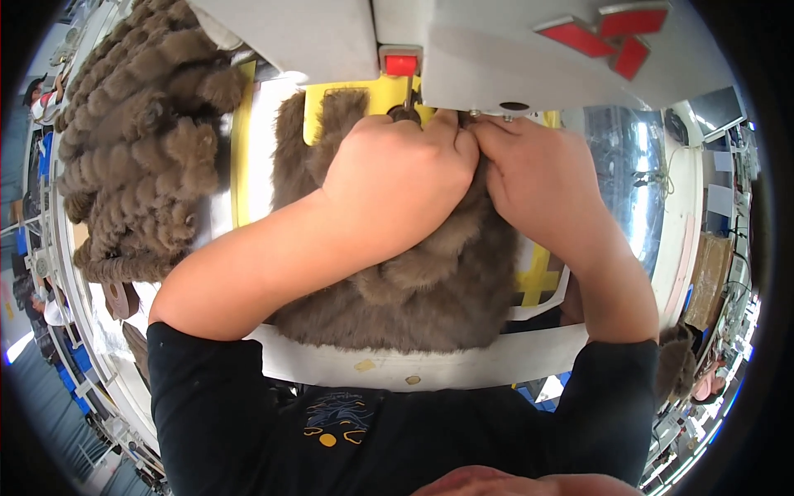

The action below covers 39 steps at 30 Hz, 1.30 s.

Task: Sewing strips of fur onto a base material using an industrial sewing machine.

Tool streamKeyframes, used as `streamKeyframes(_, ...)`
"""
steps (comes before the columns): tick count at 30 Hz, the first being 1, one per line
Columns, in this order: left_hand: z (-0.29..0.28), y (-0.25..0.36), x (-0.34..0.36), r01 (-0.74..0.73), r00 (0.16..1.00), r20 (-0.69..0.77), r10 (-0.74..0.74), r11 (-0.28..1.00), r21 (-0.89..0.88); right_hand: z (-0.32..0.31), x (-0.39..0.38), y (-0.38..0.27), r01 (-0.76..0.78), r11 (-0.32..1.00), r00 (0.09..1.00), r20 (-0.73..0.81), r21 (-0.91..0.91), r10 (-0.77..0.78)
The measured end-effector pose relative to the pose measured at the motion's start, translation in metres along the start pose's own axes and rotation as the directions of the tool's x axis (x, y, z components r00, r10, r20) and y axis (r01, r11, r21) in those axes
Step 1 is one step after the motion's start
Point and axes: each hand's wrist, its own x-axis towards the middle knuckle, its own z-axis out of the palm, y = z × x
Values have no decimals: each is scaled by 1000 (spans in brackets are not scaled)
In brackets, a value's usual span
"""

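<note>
A piece of brown fur (397, 310) lies bunched over the work surface, its lower edge hanging toward me. My left hand (405, 169) is closed on the fur near the sewing machine's needle area, knuckles up. Beside it, almost touching, my right hand (538, 169) pinches the same fur with bent fingers. Both sets of fingertips are mostly hidden under the machine head (571, 50), which is grey with a red emblem. Just left of the fingers is the metal presser part (405, 109), close to the fur.
A large heap of brown fur pieces (149, 149) covers the table at the left. Yellow tape (241, 157) edges the white table (347, 364). Clear plastic sheeting (624, 165) lies at the right. Other people and workstations show around the rim.
</note>
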Motion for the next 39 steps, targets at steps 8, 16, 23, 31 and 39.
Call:
streamKeyframes(8,4,5,2,-2,1000,4,2,1000,9,-6,0,5,8,1000,1000,3,-9,-8)
streamKeyframes(16,2,8,8,-15,998,54,15,1000,-8,-10,-2,10,-11,1000,1000,10,16,10)
streamKeyframes(23,4,7,7,-52,998,-18,53,998,41,-13,0,41,95,979,994,44,178,-104)
streamKeyframes(31,2,6,5,-53,999,-5,53,999,-2,-15,6,50,-6,950,990,133,313,-38)
streamKeyframes(39,-12,4,-19,-142,990,-18,141,988,-54,-6,8,50,-100,929,990,129,358,57)
